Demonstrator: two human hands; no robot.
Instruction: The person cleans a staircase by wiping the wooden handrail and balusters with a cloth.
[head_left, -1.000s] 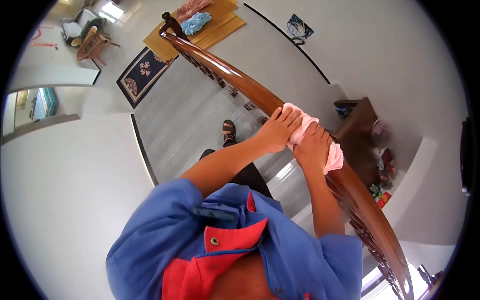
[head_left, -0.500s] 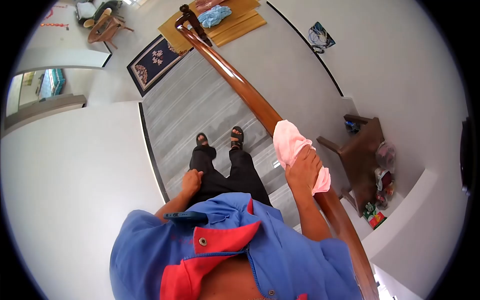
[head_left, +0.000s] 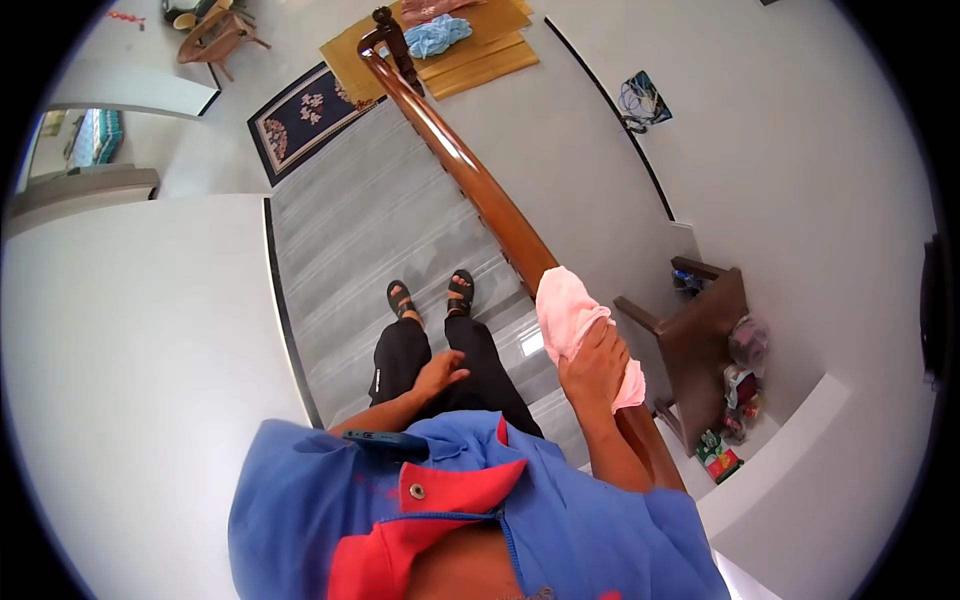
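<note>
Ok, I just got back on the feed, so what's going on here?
A person on grey steps has the right hand closed over a pink cloth, holding it against the polished wooden handrail. The left hand is empty, in front of the dark trousers. Farther off, a light blue cloth lies near the rail's far post.

Pink cloth (head_left: 566, 305): over handrail (head_left: 470, 170), gripped by right hand (head_left: 597, 368). Left hand (head_left: 438, 376): loosely curled, above trousers (head_left: 402, 350). Blue cloth (head_left: 438, 36): on tan sheets (head_left: 482, 70). Mat (head_left: 310, 125): dark, floral, at stairs' (head_left: 350, 190) far edge. Bags (head_left: 747, 343): along table's (head_left: 700, 345) right edge.
</note>
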